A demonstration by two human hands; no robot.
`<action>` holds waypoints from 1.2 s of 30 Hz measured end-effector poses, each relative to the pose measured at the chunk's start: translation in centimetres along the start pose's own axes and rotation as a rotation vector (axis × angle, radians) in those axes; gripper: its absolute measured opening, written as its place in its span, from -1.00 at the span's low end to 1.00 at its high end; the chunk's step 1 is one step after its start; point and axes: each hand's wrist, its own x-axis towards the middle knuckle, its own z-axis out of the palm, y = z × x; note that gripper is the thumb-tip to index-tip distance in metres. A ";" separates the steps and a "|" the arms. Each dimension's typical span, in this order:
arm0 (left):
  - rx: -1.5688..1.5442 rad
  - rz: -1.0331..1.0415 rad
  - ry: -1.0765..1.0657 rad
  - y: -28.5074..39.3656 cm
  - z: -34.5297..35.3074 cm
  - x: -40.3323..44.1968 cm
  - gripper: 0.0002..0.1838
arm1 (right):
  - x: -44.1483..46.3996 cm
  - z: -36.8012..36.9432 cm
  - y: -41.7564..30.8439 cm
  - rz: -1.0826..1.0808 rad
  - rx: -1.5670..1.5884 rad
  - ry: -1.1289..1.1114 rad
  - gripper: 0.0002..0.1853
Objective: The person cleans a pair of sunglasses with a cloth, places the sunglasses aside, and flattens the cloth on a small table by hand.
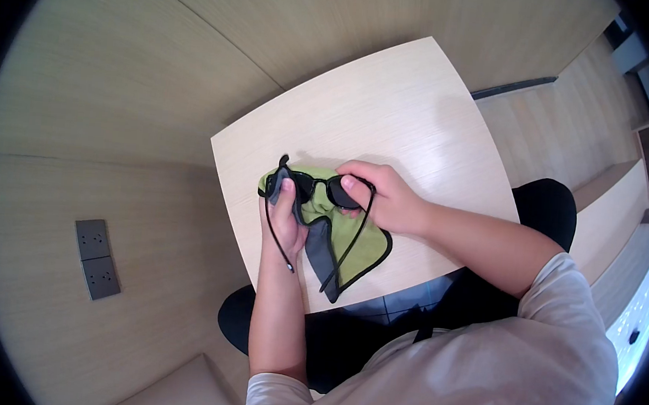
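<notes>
Black sunglasses (321, 182) with dark lenses are held between both hands above the table, their temples pointing back toward my body. My left hand (284, 209) grips the left lens side through a green and grey cloth (367, 243) with black edging, its thumb pressing a grey fold. My right hand (385, 195) pinches the right lens, thumb on the inner face and fingers behind it. The cloth lies behind the frame and hangs down between the hands toward the table's near edge. Some of the fingers on both hands are hidden behind the cloth and lenses.
The pale wooden table (369, 100) stands against a wood-panelled wall (160, 78). Two dark power sockets (98, 260) are set in the wall at left. My dark-clothed legs (438, 301) are under the near edge. A bench (603, 199) runs along the right.
</notes>
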 end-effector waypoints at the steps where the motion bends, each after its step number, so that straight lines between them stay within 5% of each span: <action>1: 0.026 -0.030 -0.025 0.0 -0.1 0.1 -0.76 | 0.1 -0.1 -0.2 0.153 0.188 -0.021 -0.74; 6: 0.051 -0.015 -0.069 0.2 0.2 -0.1 -0.66 | -0.1 0.1 -0.1 0.104 0.239 -0.021 -0.75; 12: 0.039 -0.037 -0.066 0.0 -0.4 0.0 -0.70 | -0.3 -0.2 0.1 -0.056 -0.077 -0.073 -0.81; 14: 0.016 -0.036 -0.054 0.3 0.0 -0.3 -0.70 | -0.4 -0.1 0.5 -0.265 -0.324 -0.079 -0.81; 20: 0.020 -0.009 0.069 0.2 -0.1 -0.2 -0.69 | -0.7 0.3 0.0 -0.300 -0.375 -0.067 -0.80; 30: -0.189 -0.086 0.049 0.0 -0.2 -0.1 -0.66 | -0.5 0.0 0.0 -0.196 -0.286 -0.084 -0.78; 36: -0.020 -0.042 -0.057 0.3 -0.3 -0.2 -0.73 | -0.7 -0.1 0.1 -0.266 -0.367 -0.092 -0.80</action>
